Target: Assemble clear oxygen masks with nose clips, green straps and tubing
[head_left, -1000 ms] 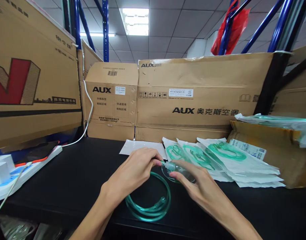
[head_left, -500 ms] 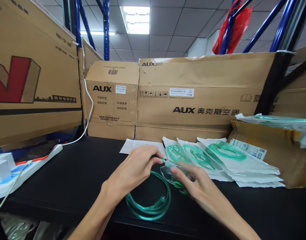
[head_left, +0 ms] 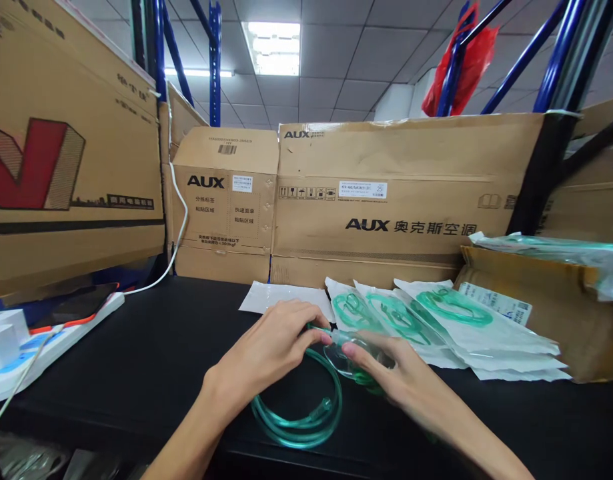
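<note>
My right hand (head_left: 386, 363) is closed around a clear plastic oxygen mask (head_left: 337, 360), its narrow connector end pointing left. Green parts show beneath that hand. My left hand (head_left: 286, 337) pinches the end of a green tube right at the mask's connector; the fingers hide whether the two are joined. Below my left hand, the rest of the green tubing (head_left: 299, 440) lies coiled on the black tabletop, with a ribbed connector (head_left: 326, 404) at its free end.
White pouches holding green tubing (head_left: 456, 308) lie behind and to the right, beside an open cardboard box (head_left: 551, 307). A flat white pouch (head_left: 281, 297) lies behind my hands. At left is a power strip (head_left: 81, 327) with a phone on it. Large cartons (head_left: 401, 153) wall the back.
Both hands remain at the mask connector, with the left fingers slightly shifted at the tube. The whole view has tipped slightly, so things appear a little lower.
</note>
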The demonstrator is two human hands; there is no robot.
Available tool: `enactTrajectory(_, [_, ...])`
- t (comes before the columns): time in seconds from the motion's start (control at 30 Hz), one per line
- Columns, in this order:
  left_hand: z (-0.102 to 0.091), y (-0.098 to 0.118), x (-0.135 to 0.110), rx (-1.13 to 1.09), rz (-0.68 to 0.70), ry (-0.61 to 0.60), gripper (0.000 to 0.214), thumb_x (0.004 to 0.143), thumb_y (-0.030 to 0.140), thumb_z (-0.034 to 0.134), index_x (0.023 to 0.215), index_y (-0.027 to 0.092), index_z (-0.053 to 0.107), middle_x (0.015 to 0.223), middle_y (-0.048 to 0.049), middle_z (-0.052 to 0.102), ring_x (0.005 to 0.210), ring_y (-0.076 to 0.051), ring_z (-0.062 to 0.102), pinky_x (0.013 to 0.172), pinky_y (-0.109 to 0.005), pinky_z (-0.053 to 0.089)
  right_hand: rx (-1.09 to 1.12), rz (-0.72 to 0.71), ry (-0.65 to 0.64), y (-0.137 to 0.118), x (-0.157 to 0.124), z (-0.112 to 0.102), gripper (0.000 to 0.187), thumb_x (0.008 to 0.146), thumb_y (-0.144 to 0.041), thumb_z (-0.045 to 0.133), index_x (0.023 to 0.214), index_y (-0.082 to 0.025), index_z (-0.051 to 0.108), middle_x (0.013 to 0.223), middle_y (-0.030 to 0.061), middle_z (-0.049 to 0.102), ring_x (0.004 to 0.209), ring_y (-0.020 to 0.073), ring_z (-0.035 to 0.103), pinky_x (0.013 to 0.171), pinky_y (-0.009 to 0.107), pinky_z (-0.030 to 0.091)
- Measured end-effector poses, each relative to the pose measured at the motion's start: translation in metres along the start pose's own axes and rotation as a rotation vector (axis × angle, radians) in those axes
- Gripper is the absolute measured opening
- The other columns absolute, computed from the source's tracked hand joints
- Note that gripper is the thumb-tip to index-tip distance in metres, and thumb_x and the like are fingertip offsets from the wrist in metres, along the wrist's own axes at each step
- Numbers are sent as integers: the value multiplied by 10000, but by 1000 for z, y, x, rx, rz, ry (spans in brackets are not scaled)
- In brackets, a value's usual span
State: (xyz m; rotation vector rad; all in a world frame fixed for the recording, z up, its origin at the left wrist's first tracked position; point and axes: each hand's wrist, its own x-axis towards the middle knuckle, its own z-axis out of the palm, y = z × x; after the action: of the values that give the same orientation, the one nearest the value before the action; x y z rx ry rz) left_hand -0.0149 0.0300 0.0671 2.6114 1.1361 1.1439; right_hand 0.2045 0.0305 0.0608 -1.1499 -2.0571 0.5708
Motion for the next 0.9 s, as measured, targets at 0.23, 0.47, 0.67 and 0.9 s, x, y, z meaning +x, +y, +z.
enactTrajectory(0.23, [-9, -1, -3, -167, -46, -30, 122, 932, 171, 707, 943, 281, 756, 994, 66, 748, 979, -162, 656, 882, -257, 443, 63, 103, -15, 2, -10, -4, 524, 840, -718, 566, 1013, -271, 777, 996, 52, 744, 545, 161, 512, 465, 272, 476])
enactTrajectory(0.47, [-1, -3, -2, -39, -28, 49, 122, 980, 186, 648, 1027, 278, 714, 1030, 56, 731, 1020, -166, 636, 915, -274, 425, 132, 73, 2, 1, -4, 4, 584, 852, -766, 506, 744, -220, 682, 712, 0, 564, 594, 163, 426, 507, 260, 372])
enactTrajectory(0.67, [4, 3, -1, 51, 29, 90, 200, 980, 43, 560, 999, 231, 625, 983, 44, 697, 975, -162, 614, 904, -289, 417, 284, 188, -50, 9, -5, 8, 618, 809, -823, 516, 808, -224, 668, 610, -59, 393, 523, 133, 364, 468, 239, 284])
enactTrajectory(0.9, [3, 5, -1, 63, 58, 94, 190, 977, 42, 565, 988, 221, 629, 939, 35, 682, 935, -163, 602, 858, -274, 423, 7, 85, 156, -1, -13, 4, 546, 866, -717, 540, 968, -236, 777, 1044, 94, 774, 977, 322, 684, 813, 408, 565])
